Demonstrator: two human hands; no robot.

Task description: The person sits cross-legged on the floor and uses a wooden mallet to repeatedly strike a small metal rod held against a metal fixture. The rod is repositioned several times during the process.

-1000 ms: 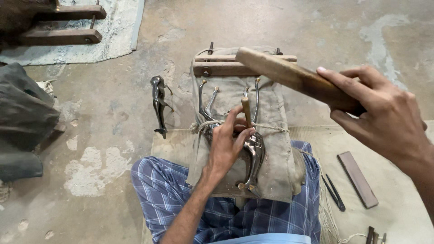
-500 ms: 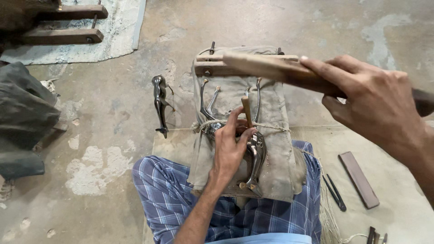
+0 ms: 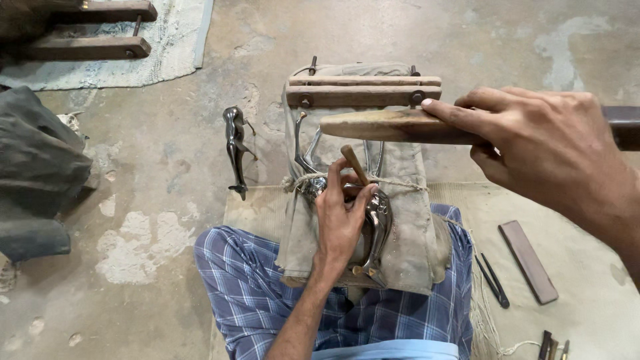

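A rough grey concrete floor (image 3: 167, 200) with pale worn patches fills the view, and a beige woven mat (image 3: 587, 280) covers its lower right part. A dark grey bundle of cloth (image 3: 33, 167) lies at the left edge, and above it a dark wooden frame (image 3: 87, 30) rests on a pale blue-grey rug (image 3: 180, 40).

In the middle, a dusty khaki canvas pad (image 3: 407, 220) drapes over the person's lap, which is clad in blue checked cloth (image 3: 247, 287). At the pad's far end sits a wooden clamp of two bars joined by bolts (image 3: 363, 90).

The right hand (image 3: 553, 147) has its grip closed around a long wooden mallet (image 3: 387, 125), held level above the pad and crossing in front of the clamp, hiding part of the canvas behind it. The left hand (image 3: 340, 220) is closed on a small wooden-handled chisel (image 3: 355, 165), which stands tilted against a shiny curved metal figure (image 3: 379, 220) tied down on the pad by a thin cord (image 3: 400, 183).

A second dark metal figure, slender and animal-shaped (image 3: 235, 150), lies on the floor just left of the pad. On the mat to the right lie a flat brown rectangular sharpening stone (image 3: 528, 261) and, beside it, two thin dark metal tools (image 3: 492, 280). A few more small tool tips (image 3: 552, 347) show at the bottom right edge.
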